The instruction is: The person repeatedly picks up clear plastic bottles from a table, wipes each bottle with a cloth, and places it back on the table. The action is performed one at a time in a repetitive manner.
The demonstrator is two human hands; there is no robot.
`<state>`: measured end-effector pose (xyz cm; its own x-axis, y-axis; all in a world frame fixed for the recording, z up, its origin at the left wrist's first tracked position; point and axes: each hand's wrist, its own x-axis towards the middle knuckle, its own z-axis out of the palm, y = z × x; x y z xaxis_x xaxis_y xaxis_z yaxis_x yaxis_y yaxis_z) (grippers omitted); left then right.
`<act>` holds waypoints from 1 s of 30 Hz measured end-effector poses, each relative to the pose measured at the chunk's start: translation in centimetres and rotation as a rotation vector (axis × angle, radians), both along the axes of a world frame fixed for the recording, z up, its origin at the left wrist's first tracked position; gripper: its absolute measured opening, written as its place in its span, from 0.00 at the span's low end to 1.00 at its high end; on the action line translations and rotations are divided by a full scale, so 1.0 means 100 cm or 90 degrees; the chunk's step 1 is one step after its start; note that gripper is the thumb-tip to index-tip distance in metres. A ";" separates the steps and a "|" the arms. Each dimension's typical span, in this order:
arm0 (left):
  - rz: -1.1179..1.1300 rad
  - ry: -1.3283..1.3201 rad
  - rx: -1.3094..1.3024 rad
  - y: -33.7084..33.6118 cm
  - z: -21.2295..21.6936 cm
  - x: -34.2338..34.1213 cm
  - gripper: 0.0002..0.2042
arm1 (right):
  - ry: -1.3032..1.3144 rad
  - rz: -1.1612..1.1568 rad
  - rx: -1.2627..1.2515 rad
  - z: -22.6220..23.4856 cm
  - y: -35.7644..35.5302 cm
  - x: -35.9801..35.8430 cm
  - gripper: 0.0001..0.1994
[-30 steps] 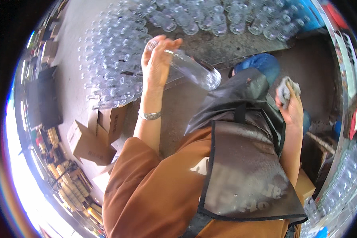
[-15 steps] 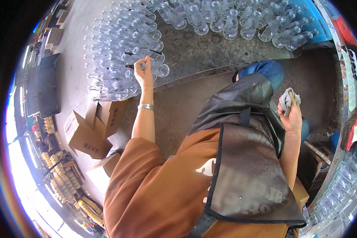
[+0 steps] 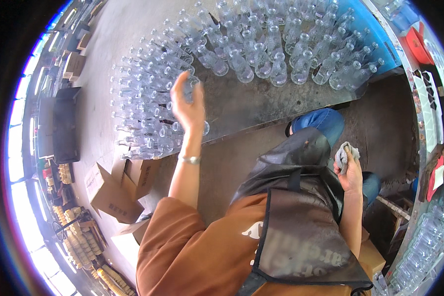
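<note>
Tip risk at the near edge of the grey table (image 3: 261, 106).
Clear glass bottles (image 3: 148, 118) are packed touching, right up to that edge. Left hand (image 3: 188, 106) is open above them, nothing gripped; a brush could topple some. Grey rag (image 3: 344, 157) is clenched in right hand (image 3: 351, 175).

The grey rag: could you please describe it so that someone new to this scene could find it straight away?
Start at the long grey table crowded with clear glass bottles. Come down past its near edge to the black apron. Beside it, the right hand grips the rag, crumpled, grey and soft: the only cloth among all that glass.
</note>
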<state>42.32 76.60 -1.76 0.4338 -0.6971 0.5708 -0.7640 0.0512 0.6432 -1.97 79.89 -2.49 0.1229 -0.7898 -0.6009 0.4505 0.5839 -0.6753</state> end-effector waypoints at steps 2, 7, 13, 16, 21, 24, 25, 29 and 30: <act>-0.052 0.097 0.003 -0.061 -0.020 -0.025 0.28 | 0.019 0.000 0.009 0.002 -0.005 0.003 0.07; 0.096 0.249 0.194 -0.155 -0.095 -0.050 0.26 | 0.067 -0.019 0.017 0.011 -0.006 0.003 0.07; -0.092 0.459 -0.066 -0.127 -0.084 -0.048 0.15 | 0.073 -0.076 0.013 0.014 0.009 -0.013 0.07; -0.197 0.548 -0.050 -0.090 -0.029 -0.044 0.17 | 0.056 -0.061 -0.009 0.020 0.010 -0.014 0.08; -0.479 1.047 0.108 -0.053 0.023 -0.110 0.20 | 0.033 0.037 -0.076 0.039 -0.004 0.009 0.07; -0.581 1.115 0.183 -0.028 0.027 -0.163 0.21 | 0.049 0.109 -0.102 0.052 -0.009 0.027 0.08; -0.642 1.162 0.209 -0.025 0.028 -0.173 0.21 | 0.067 0.131 -0.086 0.058 -0.010 0.032 0.09; -0.720 1.225 0.268 -0.013 0.031 -0.197 0.22 | 0.035 0.158 -0.110 0.082 -0.004 0.049 0.11; -0.723 1.239 0.265 -0.012 0.033 -0.201 0.22 | 0.018 0.186 -0.126 0.088 -0.003 0.053 0.12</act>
<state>22.22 75.44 1.51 -0.4216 -0.9020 -0.0931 0.8092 -0.4205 0.4103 3.33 79.57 6.30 0.3457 -0.8254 -0.4464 0.2630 0.5419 -0.7983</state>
